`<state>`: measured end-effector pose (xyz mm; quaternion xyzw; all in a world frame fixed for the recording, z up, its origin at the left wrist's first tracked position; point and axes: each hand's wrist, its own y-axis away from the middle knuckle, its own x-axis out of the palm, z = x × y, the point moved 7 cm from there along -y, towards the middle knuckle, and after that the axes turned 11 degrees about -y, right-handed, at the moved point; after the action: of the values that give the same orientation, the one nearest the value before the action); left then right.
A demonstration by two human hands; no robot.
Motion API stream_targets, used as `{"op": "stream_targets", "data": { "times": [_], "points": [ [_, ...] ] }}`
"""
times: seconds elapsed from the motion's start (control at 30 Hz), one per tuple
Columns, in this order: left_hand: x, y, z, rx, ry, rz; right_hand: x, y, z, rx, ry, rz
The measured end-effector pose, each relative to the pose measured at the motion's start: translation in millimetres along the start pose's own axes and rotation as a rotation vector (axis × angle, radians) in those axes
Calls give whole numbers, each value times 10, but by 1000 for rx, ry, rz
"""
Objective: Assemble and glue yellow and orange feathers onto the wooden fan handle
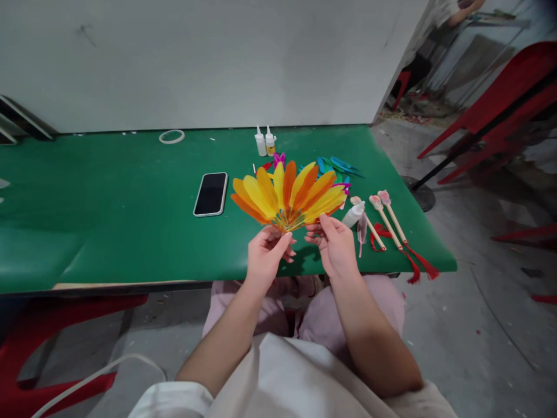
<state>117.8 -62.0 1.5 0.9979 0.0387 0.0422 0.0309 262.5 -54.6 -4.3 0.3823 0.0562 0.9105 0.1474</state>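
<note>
A fan of yellow and orange feathers is spread out above the front part of the green table, its quills gathered at the bottom. My left hand pinches the base of this feather fan between thumb and fingers. At its lower right edge, my right hand grips the outer feathers with thumb and forefinger. Just right of my right hand, a white squeeze bottle lies tilted beside a pale pink feather. Behind the fan, blue feathers and a magenta piece show partly.
The green table holds a phone, a white ring, and two small bottles. Several wooden sticks with pinkish heads and red tassels lie near the right edge. Red chairs and a person's arm are beyond.
</note>
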Motion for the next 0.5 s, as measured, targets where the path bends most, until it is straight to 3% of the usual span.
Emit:
{"op": "stream_targets", "data": {
  "times": [0.3, 0.5],
  "points": [
    [43, 35, 59, -143, 136, -9, 73, 42, 36, -83, -4, 117],
    [64, 35, 67, -154, 190, 4, 28, 59, -11, -98, 173, 66]
  ]
}}
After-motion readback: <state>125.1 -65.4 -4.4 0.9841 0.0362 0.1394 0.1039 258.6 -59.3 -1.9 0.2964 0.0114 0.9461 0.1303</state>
